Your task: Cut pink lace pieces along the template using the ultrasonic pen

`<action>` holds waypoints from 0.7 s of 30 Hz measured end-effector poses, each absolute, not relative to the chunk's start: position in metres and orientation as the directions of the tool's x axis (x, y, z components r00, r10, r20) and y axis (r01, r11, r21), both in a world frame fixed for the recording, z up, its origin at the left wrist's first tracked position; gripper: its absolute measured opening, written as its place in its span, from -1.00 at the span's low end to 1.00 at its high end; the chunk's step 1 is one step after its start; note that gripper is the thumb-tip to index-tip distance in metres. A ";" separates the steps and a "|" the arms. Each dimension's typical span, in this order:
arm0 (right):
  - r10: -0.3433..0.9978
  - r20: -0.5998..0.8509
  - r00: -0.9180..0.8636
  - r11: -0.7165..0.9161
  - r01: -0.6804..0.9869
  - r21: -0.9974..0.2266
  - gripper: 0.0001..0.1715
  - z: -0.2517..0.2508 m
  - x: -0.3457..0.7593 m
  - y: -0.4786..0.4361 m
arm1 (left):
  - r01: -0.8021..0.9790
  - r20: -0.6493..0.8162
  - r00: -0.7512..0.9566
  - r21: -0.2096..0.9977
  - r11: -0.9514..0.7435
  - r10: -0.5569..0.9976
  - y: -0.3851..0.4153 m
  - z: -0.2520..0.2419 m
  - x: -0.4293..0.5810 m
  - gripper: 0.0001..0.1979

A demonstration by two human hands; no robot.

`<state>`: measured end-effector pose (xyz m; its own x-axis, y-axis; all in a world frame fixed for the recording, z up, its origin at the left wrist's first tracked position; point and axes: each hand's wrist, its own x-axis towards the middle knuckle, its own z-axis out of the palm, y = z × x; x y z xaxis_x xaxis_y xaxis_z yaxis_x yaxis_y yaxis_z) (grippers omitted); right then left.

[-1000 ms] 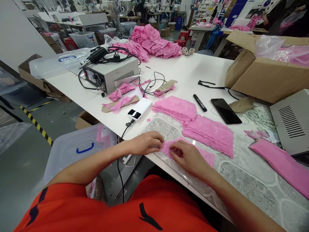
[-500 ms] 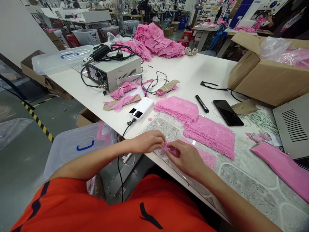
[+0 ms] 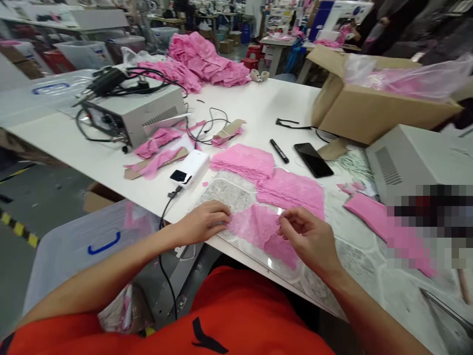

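A pink lace piece (image 3: 256, 228) lies at the near edge of the white table (image 3: 258, 106), partly on a patterned glass mat (image 3: 227, 190). My left hand (image 3: 203, 222) pinches its left edge, fingers closed on the fabric. My right hand (image 3: 308, 236) pinches the lace's right side and lifts it a little off the mat. Just behind my hands sit two stacks of pink lace pieces (image 3: 269, 177).
A white power bank (image 3: 190, 170) with a cable lies left of the mat. Behind are a grey control box (image 3: 136, 111), a black marker (image 3: 279, 150), a black phone (image 3: 313, 159), a cardboard box (image 3: 369, 106), a grey machine (image 3: 410, 158) and a pink fabric heap (image 3: 207, 61). A plastic bin (image 3: 88, 241) stands beside my left arm.
My right hand has moved right and risen, drawing the lace piece out wider. The left hand stays on its left edge. The view has swung to the right.
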<state>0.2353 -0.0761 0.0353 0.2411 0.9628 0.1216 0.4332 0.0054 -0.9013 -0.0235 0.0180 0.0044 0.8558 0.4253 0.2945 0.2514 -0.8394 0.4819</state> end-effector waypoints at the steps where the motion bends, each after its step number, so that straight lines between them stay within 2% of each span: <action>1: 0.940 0.103 0.324 -0.038 0.401 -0.915 -0.75 0.037 0.246 -0.086 | 0.259 0.295 0.863 0.438 -0.861 0.410 0.018 0.006 -0.024 -0.81; 5: 0.808 0.103 0.580 -0.170 0.396 -0.902 -0.65 0.030 0.286 -0.133 | 0.267 0.308 0.885 0.280 -0.922 0.349 0.015 0.014 -0.018 -0.77; 10: 0.639 0.218 0.737 -0.355 0.535 -0.767 -0.63 0.007 0.320 -0.189 | 0.133 0.343 0.922 0.160 -0.978 0.182 0.005 0.022 0.020 -0.77; 14: 0.575 0.316 0.755 -0.457 0.616 -0.641 -0.65 -0.004 0.336 -0.220 | -0.030 0.307 0.952 0.147 -0.989 0.017 -0.005 0.022 0.067 -0.74; 21: 0.625 0.438 0.646 -0.424 0.752 -0.504 -0.78 -0.012 0.353 -0.244 | -0.150 0.177 0.976 0.150 -0.977 -0.123 -0.009 0.012 0.127 -0.64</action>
